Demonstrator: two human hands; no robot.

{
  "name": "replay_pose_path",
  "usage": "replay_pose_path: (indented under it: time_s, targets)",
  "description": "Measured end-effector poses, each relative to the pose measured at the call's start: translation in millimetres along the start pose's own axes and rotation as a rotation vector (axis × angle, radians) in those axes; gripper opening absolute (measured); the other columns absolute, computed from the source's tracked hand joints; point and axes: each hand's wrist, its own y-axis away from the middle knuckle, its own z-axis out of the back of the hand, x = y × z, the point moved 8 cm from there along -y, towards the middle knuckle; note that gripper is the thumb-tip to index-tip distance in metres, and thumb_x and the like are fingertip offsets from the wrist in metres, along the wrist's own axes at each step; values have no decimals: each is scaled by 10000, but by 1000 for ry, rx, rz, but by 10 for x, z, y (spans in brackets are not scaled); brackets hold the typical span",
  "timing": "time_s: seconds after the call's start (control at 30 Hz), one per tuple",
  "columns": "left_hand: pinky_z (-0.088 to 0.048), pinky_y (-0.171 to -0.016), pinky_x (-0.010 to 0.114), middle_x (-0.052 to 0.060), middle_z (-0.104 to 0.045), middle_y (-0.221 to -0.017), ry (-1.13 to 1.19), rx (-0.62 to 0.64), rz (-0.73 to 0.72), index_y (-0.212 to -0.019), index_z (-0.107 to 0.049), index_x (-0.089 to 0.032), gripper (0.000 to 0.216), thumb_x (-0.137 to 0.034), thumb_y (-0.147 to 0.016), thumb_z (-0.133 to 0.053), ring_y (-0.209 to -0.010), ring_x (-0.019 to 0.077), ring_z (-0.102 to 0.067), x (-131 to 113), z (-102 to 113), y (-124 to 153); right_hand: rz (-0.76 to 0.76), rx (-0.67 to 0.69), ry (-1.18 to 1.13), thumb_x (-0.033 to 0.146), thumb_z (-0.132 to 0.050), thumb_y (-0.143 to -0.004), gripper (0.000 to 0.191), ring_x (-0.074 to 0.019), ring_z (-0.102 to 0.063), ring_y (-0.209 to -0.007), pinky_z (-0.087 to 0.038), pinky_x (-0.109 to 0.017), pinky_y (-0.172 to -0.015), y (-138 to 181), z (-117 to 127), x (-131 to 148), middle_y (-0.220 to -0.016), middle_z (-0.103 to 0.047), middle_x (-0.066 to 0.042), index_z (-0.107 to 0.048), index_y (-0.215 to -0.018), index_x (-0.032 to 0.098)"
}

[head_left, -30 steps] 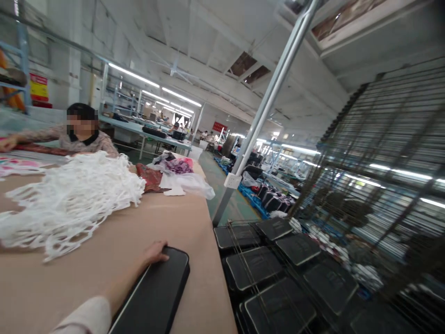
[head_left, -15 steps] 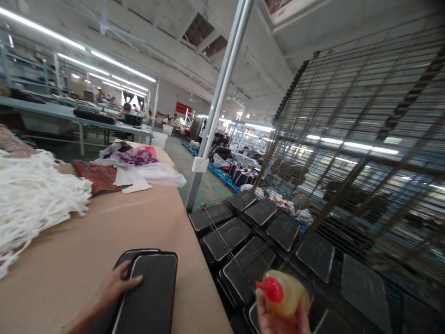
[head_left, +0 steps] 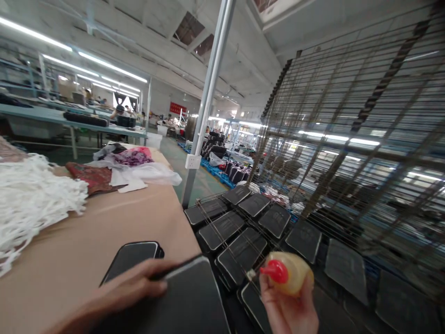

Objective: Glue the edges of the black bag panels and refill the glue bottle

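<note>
Gripped at its left edge, a black rounded panel with a pale border (head_left: 189,299) is in my left hand (head_left: 148,278), tilted over the table's right edge. Another black panel (head_left: 134,257) lies on the brown tabletop (head_left: 153,213), partly behind my left wrist. My right hand (head_left: 288,301) is wrapped round a squeeze bottle (head_left: 290,273) of yellowish content with a red nozzle pointing left. Below and beyond the bottle, rows of similar black panels (head_left: 243,253) lie on a wire rack.
A heap of white strips (head_left: 38,199) covers the table's left side. Farther back lie red patterned fabric (head_left: 92,177) and clear plastic (head_left: 149,172). A metal post (head_left: 205,106) with a socket box stands at the table's edge. Raised wire racks (head_left: 347,116) lean at the right.
My left hand has lifted the upper panel off the other one and moved it right, toward the rack. The bottle in my right hand has risen slightly.
</note>
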Motion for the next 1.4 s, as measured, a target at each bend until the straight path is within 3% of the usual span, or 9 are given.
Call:
replay_pose_path:
  time_s: [0.1, 0.17, 0.23, 0.33, 0.4, 0.57, 0.8, 0.93, 1.4]
  targets:
    - [-453, -752, 214, -25, -687, -965, -43, 369, 15, -1011, -695, -258, 366, -298, -660, -602, -899, 205, -597, -74, -723, 174, 93, 46, 72, 488, -612, -768, 329, -179, -647, -911, -566, -353, -707, 55, -82, 231, -1018, -694, 33, -633, -1038, 300]
    - [-421, -614, 192, -7, -671, -841, -26, 449, -34, -939, -712, -216, 317, -402, -705, -604, -753, 170, -573, -80, -1012, 176, 143, 112, 127, 505, -624, -751, 364, -173, -620, -976, -547, -347, -763, 73, -131, 358, -1062, -678, 32, -630, -1042, 286]
    - [-357, -519, 180, -3, -626, -718, 12, 479, -81, -875, -714, -171, 389, -509, -728, -590, -626, 130, -516, -100, -1141, 94, 184, 132, 174, 511, -619, -751, 364, -169, -604, -996, -517, -352, -821, 90, -160, 466, -1048, -678, 28, -638, -1026, 274]
    - [-329, -503, 165, -17, -598, -665, -29, 462, -152, -864, -708, -155, 410, -530, -753, -585, -585, 103, -489, -232, -1063, -112, 243, 196, 253, 507, -593, -768, 355, -177, -579, -1033, -416, -401, -968, 125, -290, 598, -1025, -681, 27, -638, -1036, 277]
    - [-376, -587, 157, -14, -637, -729, -151, 427, -270, -892, -710, -164, 362, -486, -762, -608, -672, 118, -542, -439, -908, -228, 252, 277, 341, 511, -584, -768, 386, -203, -542, -1101, -304, -460, -1052, 146, -422, 638, -1059, -673, 7, -626, -1071, 276]
    - [-431, -688, 164, 11, -693, -824, -285, 577, -426, -919, -722, -154, 358, -463, -770, -623, -777, 153, -601, -893, -740, -220, 191, 462, 539, 519, -704, -631, 589, -287, -512, -1143, -148, -572, -1076, 158, -649, 603, -1149, -637, -71, -588, -1150, 264]
    - [-461, -719, 174, 38, -710, -870, -229, 727, -431, -954, -724, -113, 382, -430, -752, -656, -818, 174, -627, -1093, -779, 7, 122, 674, 677, 488, -730, -599, 618, -350, -541, -1104, -308, -579, -988, 181, -811, 401, -1084, -652, -157, -600, -1130, 200]
    - [-468, -732, 179, 39, -712, -881, -202, 782, -421, -986, -716, -100, 360, -375, -763, -657, -845, 182, -629, -1108, -785, 110, 37, 741, 720, 490, -784, -498, 710, -359, -568, -1058, -349, -572, -959, 281, -947, 257, -1085, -651, -149, -595, -1126, 216]
    - [-469, -761, 196, 43, -712, -853, -183, 737, -366, -951, -725, -102, 423, -462, -738, -657, -843, 198, -623, -989, -625, 178, 0, 739, 731, 502, -786, -447, 772, -377, -542, -1083, -348, -587, -948, 321, -995, 148, -1098, -639, -153, -585, -1133, 208]
